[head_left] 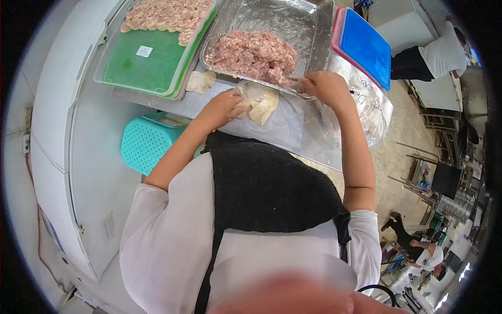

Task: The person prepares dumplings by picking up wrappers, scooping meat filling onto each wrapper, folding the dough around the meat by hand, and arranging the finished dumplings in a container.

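Observation:
My left hand (230, 109) is closed, with its fingers curled at a pale dough wrapper (243, 99). More wrappers (263, 109) lie just right of it on a plastic sheet (285, 128), and a small stack of wrappers (200, 82) sits to its upper left. At the near right corner of a metal tray (246, 21), my right hand (325, 86) is closed on a thin stick-like utensil (296, 79). The utensil's tip reaches the mound of raw minced meat (256, 52) in the tray. Its exact kind is too small to make out.
Rows of filled dumplings (167, 15) sit on a green-based tray (137, 65) at upper left. A blue lid (367, 47) and a plastic bag (368, 107) are on the right. A turquoise basket (147, 144) stands below the table edge. Two people are farther off right.

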The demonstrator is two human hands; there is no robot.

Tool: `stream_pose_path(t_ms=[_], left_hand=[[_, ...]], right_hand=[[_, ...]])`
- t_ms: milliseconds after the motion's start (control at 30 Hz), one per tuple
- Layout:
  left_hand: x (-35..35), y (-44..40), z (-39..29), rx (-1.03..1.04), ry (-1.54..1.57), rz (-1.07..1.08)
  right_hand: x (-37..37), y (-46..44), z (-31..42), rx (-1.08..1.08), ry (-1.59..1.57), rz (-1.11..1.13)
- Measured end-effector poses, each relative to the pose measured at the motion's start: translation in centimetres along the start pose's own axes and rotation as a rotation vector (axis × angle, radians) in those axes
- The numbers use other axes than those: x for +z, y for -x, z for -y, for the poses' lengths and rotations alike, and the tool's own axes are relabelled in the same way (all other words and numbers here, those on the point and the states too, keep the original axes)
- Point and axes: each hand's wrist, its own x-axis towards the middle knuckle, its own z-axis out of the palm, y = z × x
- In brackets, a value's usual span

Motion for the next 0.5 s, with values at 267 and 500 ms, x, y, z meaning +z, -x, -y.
stream_pose_path(t_ms=[267,500], left_hand=[[-0.1,-2.4,-5.1,0.101,-0.330,-0.143],[0.3,-3.4,-2.2,-0.148,-0.407,-0.095]], right_hand=[[0.0,0.1,-0.7,-0.023,0.015,-0.057],[4.9,-1.0,-0.2,-0.105,0.051,-0.058]])
